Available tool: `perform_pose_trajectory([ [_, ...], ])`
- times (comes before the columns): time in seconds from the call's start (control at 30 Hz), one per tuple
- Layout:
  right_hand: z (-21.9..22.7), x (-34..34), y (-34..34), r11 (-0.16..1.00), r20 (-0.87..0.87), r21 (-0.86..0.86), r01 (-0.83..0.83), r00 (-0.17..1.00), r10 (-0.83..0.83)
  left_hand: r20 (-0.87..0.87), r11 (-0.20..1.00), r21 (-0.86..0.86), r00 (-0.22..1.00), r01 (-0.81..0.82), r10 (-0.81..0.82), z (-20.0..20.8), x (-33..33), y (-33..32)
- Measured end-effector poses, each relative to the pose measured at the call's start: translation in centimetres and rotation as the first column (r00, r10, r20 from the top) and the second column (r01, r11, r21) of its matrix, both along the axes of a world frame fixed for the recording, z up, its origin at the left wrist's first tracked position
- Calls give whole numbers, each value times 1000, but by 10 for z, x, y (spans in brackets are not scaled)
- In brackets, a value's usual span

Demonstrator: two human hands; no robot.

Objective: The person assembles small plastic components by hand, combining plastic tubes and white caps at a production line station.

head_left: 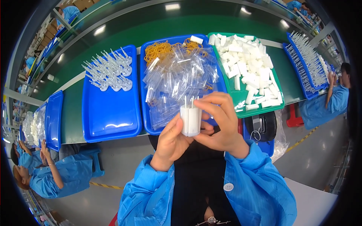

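In front of my chest, both hands hold a white, roughly cylindrical bundle (190, 121) upright, with several thin white stems sticking out of its top. My left hand (171, 140) grips its left side, thumb along the wall and fingers behind. My right hand (222, 126) is closed around the right side; its index finger and thumb reach to the top and the lower edge. Just beyond lies a blue tray (146, 126) of clear plastic sleeves (181, 73) and yellow rubber bands (160, 49). White foam-like blocks (245, 60) fill a green tray (241, 113) to the right.
On the left, a blue tray (109, 130) carries white stemmed plastic pieces (111, 71) at its far end. The trays stand on a green-topped bench (188, 26). People in blue work on both sides, near more trays (54, 120). A black item (264, 126) sits below the green tray.
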State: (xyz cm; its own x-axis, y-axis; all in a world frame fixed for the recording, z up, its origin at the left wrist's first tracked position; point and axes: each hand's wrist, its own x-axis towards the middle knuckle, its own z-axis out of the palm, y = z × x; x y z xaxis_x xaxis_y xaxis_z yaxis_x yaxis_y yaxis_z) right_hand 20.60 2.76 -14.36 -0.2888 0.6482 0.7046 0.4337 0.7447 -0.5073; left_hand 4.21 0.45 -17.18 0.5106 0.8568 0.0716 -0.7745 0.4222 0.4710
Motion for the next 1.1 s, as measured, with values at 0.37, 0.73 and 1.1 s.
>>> perform_pose_trajectory([
  [0.37, 59, 44, 105, 992, 353, -120, -25, 933, 66, -222, 936, 180, 914, -304, 340, 1, -34, -1],
  [0.73, -27, 10, 260, 924, 629, -216, 315, 769, -115, -262, 931, 173, 897, -320, 357, -5, -47, -7],
  [1.1, -18, 36, 253, 749, -52, -659, 66, 990, -134, -251, 939, 183, 910, -291, 331, -4, -48, -1],
])
